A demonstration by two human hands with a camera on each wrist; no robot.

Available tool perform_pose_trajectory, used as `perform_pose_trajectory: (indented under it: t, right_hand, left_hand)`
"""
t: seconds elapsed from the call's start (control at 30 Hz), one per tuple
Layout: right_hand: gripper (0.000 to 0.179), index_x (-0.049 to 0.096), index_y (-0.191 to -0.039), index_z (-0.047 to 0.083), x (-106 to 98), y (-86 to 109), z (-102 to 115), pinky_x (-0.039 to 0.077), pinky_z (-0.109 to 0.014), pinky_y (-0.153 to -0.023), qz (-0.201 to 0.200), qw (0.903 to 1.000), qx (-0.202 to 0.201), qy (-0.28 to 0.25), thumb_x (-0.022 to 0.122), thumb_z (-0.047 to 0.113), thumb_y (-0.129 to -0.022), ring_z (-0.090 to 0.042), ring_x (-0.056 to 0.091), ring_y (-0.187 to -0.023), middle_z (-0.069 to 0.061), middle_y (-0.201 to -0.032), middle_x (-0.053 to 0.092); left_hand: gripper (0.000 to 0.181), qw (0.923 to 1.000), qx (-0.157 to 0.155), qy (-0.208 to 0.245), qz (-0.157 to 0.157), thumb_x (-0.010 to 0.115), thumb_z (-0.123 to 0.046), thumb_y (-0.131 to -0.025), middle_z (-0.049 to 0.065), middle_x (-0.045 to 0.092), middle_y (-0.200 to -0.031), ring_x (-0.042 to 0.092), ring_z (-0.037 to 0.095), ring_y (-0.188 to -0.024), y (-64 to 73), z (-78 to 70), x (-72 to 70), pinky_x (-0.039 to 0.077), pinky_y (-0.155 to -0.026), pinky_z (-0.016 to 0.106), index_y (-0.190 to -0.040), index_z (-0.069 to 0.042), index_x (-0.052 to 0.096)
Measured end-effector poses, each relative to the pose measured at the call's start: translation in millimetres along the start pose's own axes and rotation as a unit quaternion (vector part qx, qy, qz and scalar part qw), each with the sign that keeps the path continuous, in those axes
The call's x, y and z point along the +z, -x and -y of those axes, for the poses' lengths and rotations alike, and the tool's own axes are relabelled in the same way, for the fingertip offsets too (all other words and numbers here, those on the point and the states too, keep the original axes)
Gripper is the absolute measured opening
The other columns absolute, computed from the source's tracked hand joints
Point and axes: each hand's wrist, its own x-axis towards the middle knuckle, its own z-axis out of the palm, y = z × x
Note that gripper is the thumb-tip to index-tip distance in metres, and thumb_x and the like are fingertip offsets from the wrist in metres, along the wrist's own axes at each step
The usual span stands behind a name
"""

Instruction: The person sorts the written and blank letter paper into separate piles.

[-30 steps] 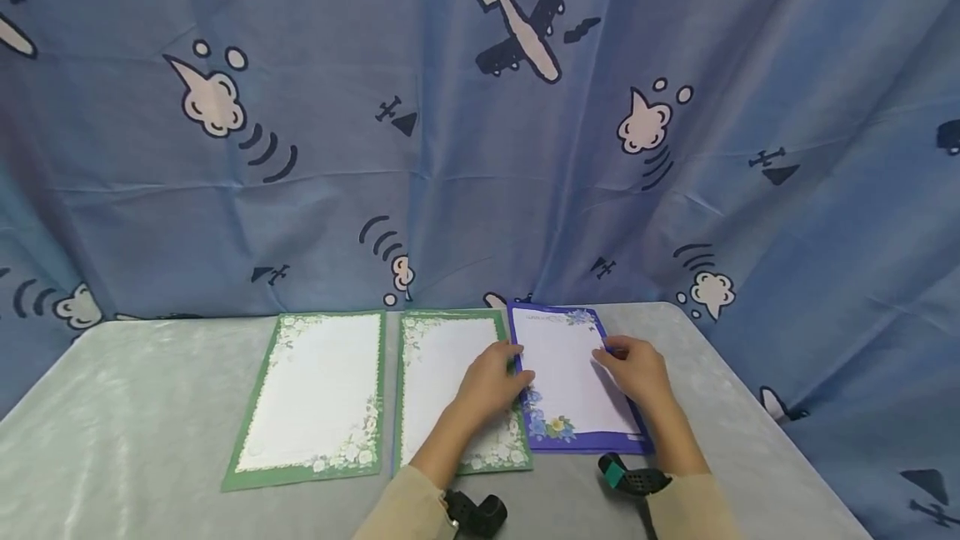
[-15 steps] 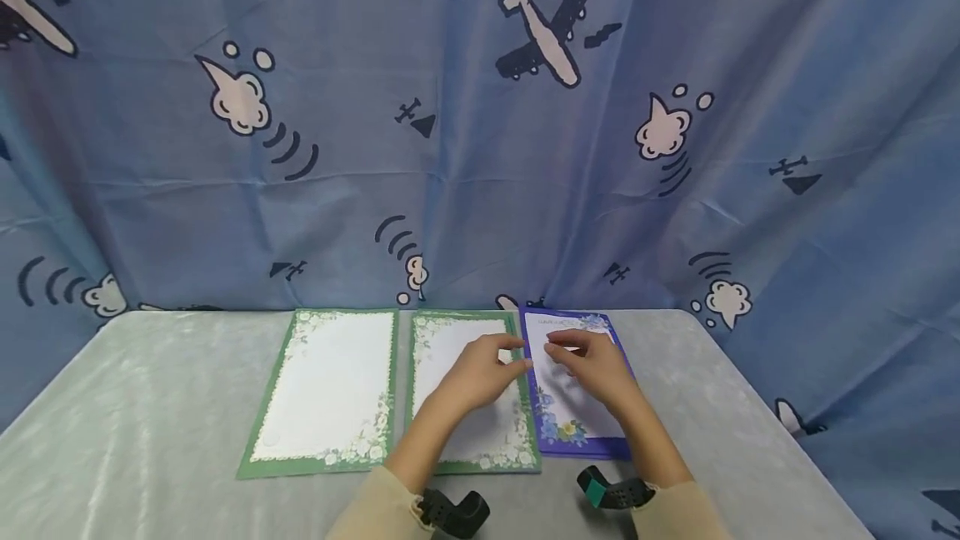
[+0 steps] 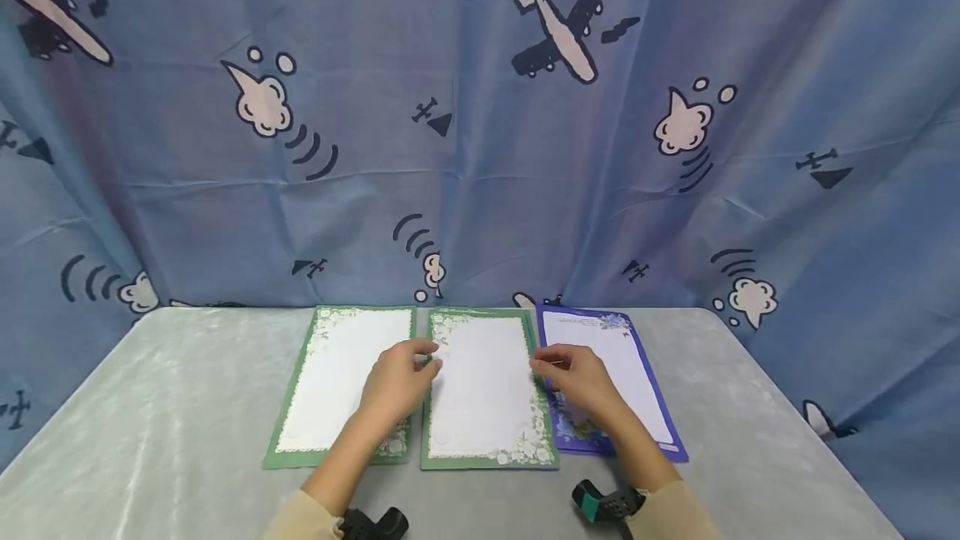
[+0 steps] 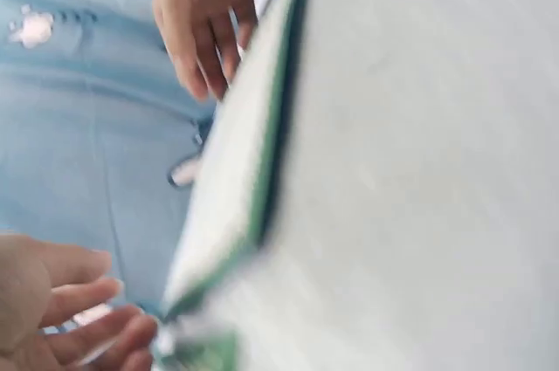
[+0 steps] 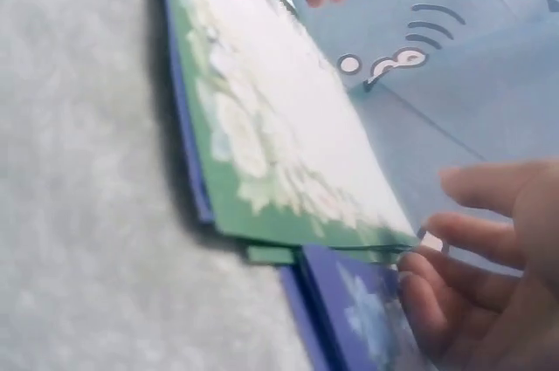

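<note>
Three piles of flower-bordered stationery paper lie in a row. The left pile and middle pile have green borders; the right pile has a purple one. A purple edge shows beneath the middle pile in the right wrist view. My left hand is over the left pile's right side, fingertips by the middle pile's left edge. Across from it, my right hand is above the purple-bordered pile, fingertips by the middle pile's right edge. Fingers of both hands are loosely bent, thumbs apart; contact with the paper is unclear.
A pale grey cloth covers the table. Behind it hangs a blue curtain printed with airplanes and clouds. The right pile lies close beside the middle one, slightly askew.
My right hand has left the purple-bordered pile's right edge and moved left to the middle pile. My left hand has moved left, from the middle pile's right side to its left edge.
</note>
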Motion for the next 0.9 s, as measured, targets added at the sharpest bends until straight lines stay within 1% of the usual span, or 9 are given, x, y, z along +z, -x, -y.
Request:
perform_pose_trajectory:
  t: [0.1, 0.2, 0.27, 0.33, 0.4, 0.5, 0.67, 0.77, 0.9]
  right_hand:
    - [0.028, 0.073, -0.118, 0.005, -1.0, 0.9, -3.4, 0.057, -0.036, -0.082, 0.011, 0.9993, -0.013, 0.034, 0.068, 0.022, -0.097, -0.021, 0.069, -0.098, -0.011, -0.113, 0.074]
    - [0.028, 0.073, -0.118, 0.006, -0.3, 1.3, -5.1, 0.054, -0.034, -0.079, 0.020, 0.9981, -0.024, 0.053, 0.069, 0.022, -0.096, -0.018, 0.066, -0.094, -0.009, -0.111, 0.074]
    - [0.028, 0.073, -0.118, 0.006, 0.9, 1.0, -5.7, 0.053, -0.033, -0.078, 0.020, 0.9980, -0.028, 0.054, 0.069, 0.022, -0.096, -0.017, 0.065, -0.093, -0.008, -0.110, 0.073]
    - [0.028, 0.073, -0.118, 0.006, 1.9, 0.2, -5.6, 0.053, -0.033, -0.079, 0.019, 0.9980, -0.028, 0.053, 0.069, 0.022, -0.096, -0.017, 0.065, -0.094, -0.008, -0.111, 0.073]
    - [0.028, 0.073, -0.119, 0.007, 1.7, -1.7, -6.4, 0.054, -0.034, -0.081, 0.019, 0.9983, -0.027, 0.049, 0.068, 0.022, -0.096, -0.018, 0.066, -0.096, -0.009, -0.113, 0.073]
    - [0.029, 0.072, -0.122, 0.007, -1.0, -3.9, -11.3, 0.055, -0.035, -0.083, 0.032, 0.9990, -0.022, 0.021, 0.066, 0.023, -0.098, -0.020, 0.067, -0.102, -0.010, -0.119, 0.072]
    - [0.035, 0.068, -0.127, 0.004, -5.0, -7.2, -19.3, 0.057, -0.033, -0.084, 0.066, 0.9964, -0.026, -0.045, 0.064, 0.026, -0.100, -0.023, 0.067, -0.108, -0.015, -0.125, 0.069]
    - [0.037, 0.068, -0.128, 0.003, -5.6, -7.5, -20.8, 0.056, -0.030, -0.083, 0.074, 0.9953, -0.028, -0.055, 0.064, 0.027, -0.100, -0.021, 0.067, -0.107, -0.016, -0.126, 0.069]
    - [0.035, 0.069, -0.127, 0.005, -5.8, -7.7, -21.7, 0.054, -0.029, -0.082, 0.068, 0.9961, -0.027, -0.049, 0.065, 0.026, -0.099, -0.019, 0.067, -0.106, -0.014, -0.125, 0.070]
  left_hand:
    - [0.027, 0.9997, -0.010, 0.019, -0.009, 0.072, -0.019, -0.092, 0.008, 0.076, -0.116, 0.062, 0.012, -0.070, -2.5, 16.3, 4.6, 0.045, -0.057, 0.026, -0.118, -0.009, 0.074]
    - [0.028, 0.9992, -0.015, 0.024, -0.028, 0.075, -0.023, -0.089, 0.003, 0.077, -0.110, 0.053, 0.010, -0.059, -6.5, 29.3, 9.7, 0.042, -0.054, 0.027, -0.116, -0.013, 0.075]
    - [0.029, 0.9988, -0.016, 0.018, -0.042, 0.078, -0.028, -0.088, -0.002, 0.077, -0.105, 0.050, 0.008, -0.056, -8.7, 35.4, 11.7, 0.040, -0.054, 0.026, -0.114, -0.017, 0.076]
    - [0.029, 0.9987, -0.009, 0.014, -0.049, 0.080, -0.031, -0.085, -0.006, 0.077, -0.101, 0.048, 0.008, -0.055, -9.4, 39.7, 12.8, 0.039, -0.053, 0.026, -0.112, -0.021, 0.076]
    - [0.029, 0.9987, 0.003, 0.009, -0.050, 0.082, -0.031, -0.083, -0.008, 0.076, -0.099, 0.047, 0.007, -0.054, -8.9, 41.8, 13.5, 0.038, -0.052, 0.025, -0.111, -0.023, 0.077]
    - [0.030, 0.9983, 0.018, -0.002, -0.055, 0.084, -0.030, -0.081, -0.009, 0.073, -0.095, 0.047, 0.006, -0.054, -6.6, 42.2, 15.0, 0.037, -0.050, 0.024, -0.110, -0.024, 0.077]
    - [0.034, 0.9978, 0.011, -0.015, -0.063, 0.084, -0.031, -0.081, -0.006, 0.059, -0.072, 0.046, 0.007, -0.054, -5.1, 43.5, 15.1, 0.036, -0.050, 0.025, -0.114, -0.024, 0.076]
    - [0.034, 0.9978, 0.014, -0.015, -0.063, 0.085, -0.030, -0.081, -0.007, 0.057, -0.065, 0.045, 0.007, -0.053, -4.7, 43.5, 14.9, 0.036, -0.050, 0.025, -0.113, -0.024, 0.076]
    - [0.028, 0.9976, 0.025, -0.009, -0.063, 0.085, -0.028, -0.080, -0.009, 0.059, -0.068, 0.047, 0.006, -0.054, -3.8, 42.3, 14.4, 0.037, -0.050, 0.024, -0.107, -0.025, 0.077]
